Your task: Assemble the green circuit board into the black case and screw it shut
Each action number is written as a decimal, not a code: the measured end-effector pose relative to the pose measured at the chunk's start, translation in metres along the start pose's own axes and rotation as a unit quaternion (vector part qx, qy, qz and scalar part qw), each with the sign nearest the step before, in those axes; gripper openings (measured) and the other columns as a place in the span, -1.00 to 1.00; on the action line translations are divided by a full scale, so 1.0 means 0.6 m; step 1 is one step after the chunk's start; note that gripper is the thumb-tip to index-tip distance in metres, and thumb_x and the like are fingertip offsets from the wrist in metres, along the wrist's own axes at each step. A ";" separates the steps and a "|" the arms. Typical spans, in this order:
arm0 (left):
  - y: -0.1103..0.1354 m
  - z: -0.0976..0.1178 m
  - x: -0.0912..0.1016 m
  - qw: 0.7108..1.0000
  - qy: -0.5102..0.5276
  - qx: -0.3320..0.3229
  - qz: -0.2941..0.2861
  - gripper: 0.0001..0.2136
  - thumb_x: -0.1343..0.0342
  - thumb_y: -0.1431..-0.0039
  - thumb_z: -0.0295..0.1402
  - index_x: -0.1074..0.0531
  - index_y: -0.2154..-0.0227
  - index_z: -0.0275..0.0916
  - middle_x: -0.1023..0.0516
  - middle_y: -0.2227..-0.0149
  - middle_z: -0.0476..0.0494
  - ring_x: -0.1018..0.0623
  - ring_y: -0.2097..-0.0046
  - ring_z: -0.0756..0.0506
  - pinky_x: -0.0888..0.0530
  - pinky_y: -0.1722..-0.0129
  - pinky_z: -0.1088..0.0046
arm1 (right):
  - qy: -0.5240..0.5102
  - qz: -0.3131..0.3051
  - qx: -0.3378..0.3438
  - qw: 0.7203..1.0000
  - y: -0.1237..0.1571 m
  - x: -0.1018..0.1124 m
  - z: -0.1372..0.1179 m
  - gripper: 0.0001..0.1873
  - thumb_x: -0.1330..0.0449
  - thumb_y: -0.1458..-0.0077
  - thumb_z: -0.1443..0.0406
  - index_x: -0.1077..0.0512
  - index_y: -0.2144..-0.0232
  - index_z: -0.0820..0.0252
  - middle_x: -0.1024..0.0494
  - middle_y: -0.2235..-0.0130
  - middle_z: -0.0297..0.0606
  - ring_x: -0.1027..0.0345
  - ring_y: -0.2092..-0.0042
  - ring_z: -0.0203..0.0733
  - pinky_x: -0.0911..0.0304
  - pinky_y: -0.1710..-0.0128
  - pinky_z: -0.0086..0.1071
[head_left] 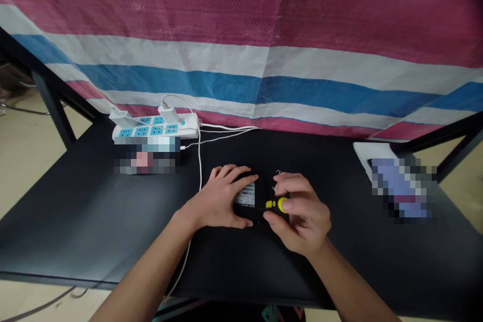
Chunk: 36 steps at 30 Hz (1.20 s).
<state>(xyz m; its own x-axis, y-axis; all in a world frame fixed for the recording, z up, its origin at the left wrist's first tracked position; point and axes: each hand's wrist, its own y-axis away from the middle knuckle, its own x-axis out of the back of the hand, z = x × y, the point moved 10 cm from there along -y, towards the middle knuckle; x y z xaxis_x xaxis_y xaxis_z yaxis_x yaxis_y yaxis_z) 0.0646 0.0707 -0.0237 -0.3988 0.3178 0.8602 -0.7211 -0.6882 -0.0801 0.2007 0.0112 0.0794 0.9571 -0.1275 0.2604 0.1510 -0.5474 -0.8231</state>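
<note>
A small black device with a white barcode label lies on the black table, near the middle. My left hand rests over its left side, fingers curled round it and thumb at its front edge. My right hand pinches a small screwdriver with a yellow and black handle. Its tip points left toward the device's right edge. The tip itself is too dark to make out.
A white and blue power strip with plugged chargers sits at the back left, white cables trailing across the table and over its front edge. A white object lies at the right. A striped tarp hangs behind.
</note>
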 end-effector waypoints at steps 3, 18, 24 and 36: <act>0.000 0.001 0.001 1.000 0.001 0.005 -0.004 0.01 -0.51 0.07 0.09 -0.30 -0.45 -0.04 -0.30 -0.48 -0.25 -0.31 -0.39 -0.49 -0.18 -0.37 -0.18 | -0.012 -0.011 -0.018 1.000 0.006 -0.004 0.007 -0.61 -0.36 -0.19 0.36 -0.42 -0.03 -0.06 -0.47 0.10 -0.28 -0.47 0.09 -0.11 -0.51 -0.06 0.03; -0.002 -0.001 0.000 1.000 0.001 0.006 -0.004 0.05 -0.52 0.10 0.13 -0.29 -0.46 -0.02 -0.30 -0.48 -0.26 -0.29 -0.41 -0.50 -0.17 -0.38 -0.17 | -0.021 -0.002 0.002 1.000 -0.004 0.000 0.001 -0.59 -0.28 -0.15 0.44 -0.46 -0.04 0.00 -0.69 0.13 -0.25 -0.61 0.10 -0.04 -0.52 -0.05 0.09; 0.000 0.000 0.001 1.000 0.001 0.005 -0.001 0.04 -0.52 0.09 0.12 -0.29 -0.46 -0.02 -0.30 -0.48 -0.26 -0.30 -0.41 -0.50 -0.16 -0.39 -0.16 | 0.002 0.039 -0.005 0.999 -0.002 0.013 0.004 -0.58 -0.38 -0.09 0.46 -0.47 0.04 0.00 -0.62 0.23 -0.31 -0.55 0.15 -0.09 -0.56 -0.01 0.06; 0.001 -0.002 -0.001 1.000 -0.006 0.002 0.003 0.02 -0.52 0.07 0.10 -0.29 -0.45 -0.02 -0.30 -0.47 -0.24 -0.30 -0.39 -0.47 -0.18 -0.37 -0.15 | -0.062 -0.032 0.007 0.998 0.002 -0.019 -0.013 -0.69 -0.10 -0.32 0.37 -0.39 -0.08 0.04 -0.62 -0.07 -0.11 -0.56 -0.10 0.02 -0.49 -0.12 0.14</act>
<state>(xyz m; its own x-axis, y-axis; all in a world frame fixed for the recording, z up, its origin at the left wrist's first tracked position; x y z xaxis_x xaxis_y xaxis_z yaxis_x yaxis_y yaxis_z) 0.0641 0.0707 -0.0249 -0.3959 0.3060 0.8658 -0.7162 -0.6930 -0.0826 0.1880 0.0057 0.0793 0.9686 0.0109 0.2483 0.2148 -0.5397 -0.8140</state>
